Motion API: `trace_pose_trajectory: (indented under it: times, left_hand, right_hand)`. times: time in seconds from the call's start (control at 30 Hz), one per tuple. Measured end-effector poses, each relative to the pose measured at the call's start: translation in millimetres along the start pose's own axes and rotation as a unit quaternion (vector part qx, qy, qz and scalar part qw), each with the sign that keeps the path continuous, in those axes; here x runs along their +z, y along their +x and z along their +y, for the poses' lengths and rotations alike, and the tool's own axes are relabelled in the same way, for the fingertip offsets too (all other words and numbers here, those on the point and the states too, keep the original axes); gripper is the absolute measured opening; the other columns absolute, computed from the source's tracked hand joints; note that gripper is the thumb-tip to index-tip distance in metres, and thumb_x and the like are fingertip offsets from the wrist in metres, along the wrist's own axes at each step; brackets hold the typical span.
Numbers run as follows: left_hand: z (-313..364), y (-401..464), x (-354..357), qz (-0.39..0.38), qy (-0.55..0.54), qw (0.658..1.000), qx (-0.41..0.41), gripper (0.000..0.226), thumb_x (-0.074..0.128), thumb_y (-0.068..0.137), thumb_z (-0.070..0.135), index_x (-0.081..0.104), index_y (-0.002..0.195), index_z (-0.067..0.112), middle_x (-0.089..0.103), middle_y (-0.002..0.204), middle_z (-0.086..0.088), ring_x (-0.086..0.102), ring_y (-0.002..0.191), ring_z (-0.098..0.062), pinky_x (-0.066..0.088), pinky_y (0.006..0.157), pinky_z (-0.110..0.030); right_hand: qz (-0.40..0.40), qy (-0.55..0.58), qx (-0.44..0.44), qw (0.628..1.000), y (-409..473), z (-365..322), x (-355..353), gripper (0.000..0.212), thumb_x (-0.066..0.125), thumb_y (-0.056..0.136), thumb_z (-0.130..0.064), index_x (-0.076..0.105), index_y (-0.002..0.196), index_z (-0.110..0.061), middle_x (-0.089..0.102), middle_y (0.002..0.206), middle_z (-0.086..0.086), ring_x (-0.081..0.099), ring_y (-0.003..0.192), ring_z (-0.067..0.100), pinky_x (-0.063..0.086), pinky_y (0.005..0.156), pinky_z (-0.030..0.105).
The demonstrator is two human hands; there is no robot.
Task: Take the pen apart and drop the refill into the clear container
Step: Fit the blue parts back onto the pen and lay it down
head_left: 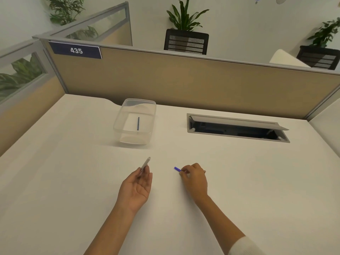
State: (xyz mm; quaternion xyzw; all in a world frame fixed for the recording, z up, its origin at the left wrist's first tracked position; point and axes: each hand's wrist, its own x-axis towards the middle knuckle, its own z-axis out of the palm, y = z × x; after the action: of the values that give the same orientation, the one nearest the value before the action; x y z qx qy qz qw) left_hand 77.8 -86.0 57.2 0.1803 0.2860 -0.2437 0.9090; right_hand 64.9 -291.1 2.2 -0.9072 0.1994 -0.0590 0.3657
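The clear container (117,124) stands on the white desk, ahead and slightly left of my hands. A thin dark blue refill (138,123) lies on its bottom. My left hand (137,186) is palm up and pinches the pale pen barrel (146,162) between thumb and fingers, with the barrel's end pointing toward the container. My right hand (193,178) rests low on the desk and its fingertips pinch a small purple pen piece (177,169) that sticks out to the left. The two hands are apart.
An open cable hatch (237,128) with a raised grey flap is sunk in the desk to the right of the container. A tan partition (184,80) closes the desk's far side and left side. Plants and black chairs stand beyond it.
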Motion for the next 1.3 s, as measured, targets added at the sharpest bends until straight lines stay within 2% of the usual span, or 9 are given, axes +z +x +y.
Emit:
trace_pose_trajectory:
  times: [0.17, 0.27, 0.43, 0.6, 0.83, 0.97, 1.07, 1.17, 1.3]
  left_hand:
    - [8, 3, -2, -0.01, 0.059, 0.998, -0.012, 0.01, 0.062, 0.081, 0.009, 0.07, 0.079, 0.003, 0.074, 0.078, -0.006, 0.072, 0.07, -0.015, 0.06, 0.068, -0.032]
    - [12, 1, 0, -0.015, 0.083, 0.996, -0.009, 0.015, 0.067, 0.076, 0.011, 0.074, 0.088, 0.006, 0.076, 0.083, -0.006, 0.073, 0.073, -0.015, 0.06, 0.07, -0.031]
    - [16, -4, 4, -0.03, 0.096, 0.995, 0.018, 0.015, 0.059, 0.086, 0.011, 0.072, 0.09, 0.006, 0.077, 0.087, -0.007, 0.074, 0.08, -0.016, 0.06, 0.071, -0.031]
    - [18, -12, 11, -0.057, 0.118, 0.991, 0.026, 0.017, 0.062, 0.079, 0.01, 0.069, 0.094, 0.006, 0.077, 0.091, -0.008, 0.073, 0.084, -0.017, 0.06, 0.071, -0.03]
    - [20, -20, 15, -0.076, 0.144, 0.986, 0.042, 0.014, 0.056, 0.087, 0.008, 0.067, 0.095, 0.006, 0.077, 0.091, -0.008, 0.073, 0.087, -0.019, 0.06, 0.066, -0.029]
    - [22, -24, 17, -0.092, 0.195, 0.974, 0.062, 0.022, 0.065, 0.076, 0.012, 0.066, 0.098, 0.007, 0.077, 0.095, -0.009, 0.072, 0.092, -0.022, 0.059, 0.068, -0.029]
    - [21, -27, 22, -0.097, 0.227, 0.966, 0.074, 0.024, 0.066, 0.077, 0.018, 0.068, 0.097, 0.006, 0.076, 0.099, -0.011, 0.071, 0.095, -0.026, 0.06, 0.069, -0.031]
    - [15, -32, 27, -0.099, 0.251, 0.958, 0.093, 0.018, 0.06, 0.085, 0.018, 0.068, 0.096, 0.006, 0.076, 0.097, -0.011, 0.071, 0.094, -0.026, 0.059, 0.067, -0.03]
    - [7, -39, 34, -0.119, 0.27, 0.947, 0.125, 0.019, 0.059, 0.084, 0.019, 0.065, 0.097, 0.006, 0.077, 0.096, -0.008, 0.072, 0.093, -0.022, 0.059, 0.068, -0.027]
  right_hand:
    - [0.026, 0.128, -0.033, 0.991, -18, -31, -12, 0.009, 0.062, 0.083, -0.008, 0.064, 0.084, -0.016, 0.067, 0.082, -0.005, 0.061, 0.076, 0.011, 0.045, 0.064, 0.015]
    - [0.05, 0.215, -0.069, 0.973, -38, -58, -25, 0.014, 0.066, 0.083, -0.01, 0.069, 0.086, -0.024, 0.068, 0.084, -0.011, 0.063, 0.08, 0.006, 0.048, 0.064, 0.012]
    - [0.046, 0.369, 0.002, 0.928, -56, -87, -42, 0.009, 0.067, 0.085, -0.019, 0.073, 0.089, -0.024, 0.073, 0.082, -0.008, 0.066, 0.072, 0.009, 0.054, 0.063, 0.018]
    - [0.027, 0.397, 0.018, 0.917, -59, -100, -47, 0.007, 0.067, 0.085, -0.019, 0.074, 0.087, -0.02, 0.073, 0.074, -0.006, 0.065, 0.069, 0.01, 0.054, 0.062, 0.02]
    - [0.028, 0.381, 0.027, 0.924, -64, -103, -51, 0.011, 0.068, 0.084, -0.018, 0.074, 0.081, -0.027, 0.072, 0.071, -0.006, 0.064, 0.067, 0.008, 0.056, 0.064, 0.022]
    - [0.066, 0.266, -0.067, 0.959, -64, -99, -58, 0.011, 0.068, 0.083, -0.012, 0.073, 0.085, -0.022, 0.07, 0.08, -0.007, 0.062, 0.075, 0.006, 0.051, 0.067, 0.017]
    - [0.062, 0.221, -0.134, 0.964, -62, -98, -63, 0.015, 0.069, 0.081, -0.004, 0.073, 0.087, -0.017, 0.069, 0.084, -0.006, 0.062, 0.08, 0.006, 0.05, 0.068, 0.014]
    - [0.015, 0.281, -0.095, 0.955, -63, -98, -68, 0.016, 0.072, 0.078, -0.004, 0.075, 0.087, -0.018, 0.072, 0.083, -0.004, 0.066, 0.078, 0.008, 0.051, 0.069, 0.015]
    - [-0.047, 0.37, 0.009, 0.928, -67, -98, -78, 0.013, 0.068, 0.083, -0.031, 0.072, 0.09, -0.02, 0.073, 0.073, 0.001, 0.068, 0.068, 0.012, 0.055, 0.06, 0.019]
